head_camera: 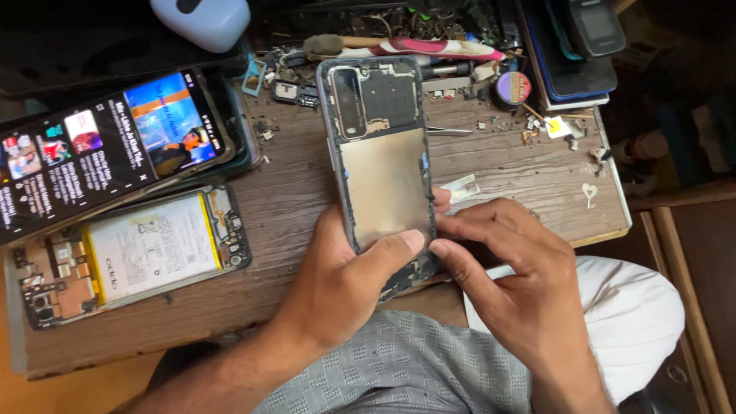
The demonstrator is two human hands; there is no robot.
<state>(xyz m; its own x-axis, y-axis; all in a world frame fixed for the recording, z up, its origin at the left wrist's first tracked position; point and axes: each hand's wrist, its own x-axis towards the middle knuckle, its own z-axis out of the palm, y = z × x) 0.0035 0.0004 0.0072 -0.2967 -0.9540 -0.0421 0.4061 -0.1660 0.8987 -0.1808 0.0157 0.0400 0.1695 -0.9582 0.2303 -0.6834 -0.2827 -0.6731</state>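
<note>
Phone frame [383,165]: an opened handset shell with no battery in it, its bare metal bay facing the camera, is being held up above the worktop [307,195] with the camera cut-out end pointing away from the person.
Left hand [337,287]: it is gripping the lower end of the phone frame from underneath, fingers wrapping behind it and the thumb pressing across the lower front edge.
Right hand [521,287]: it is coming in from the right, fingers fairly narrow, the thumb tip touching the frame's lower right edge just beside the left thumb; nothing is being held in it alone.
Second opened phone [130,257]: it is lying flat on the left of the worktop, its white battery and circuit boards showing.
Lit phone [107,149]: it is resting just above that one, screen glowing with video thumbnails.
Small parts [529,126]: screws and scraps are lying scattered along the far edge, near a brush [337,44] and a small round tin [513,87].
Lap: grey checked cloth is showing below the hands.
</note>
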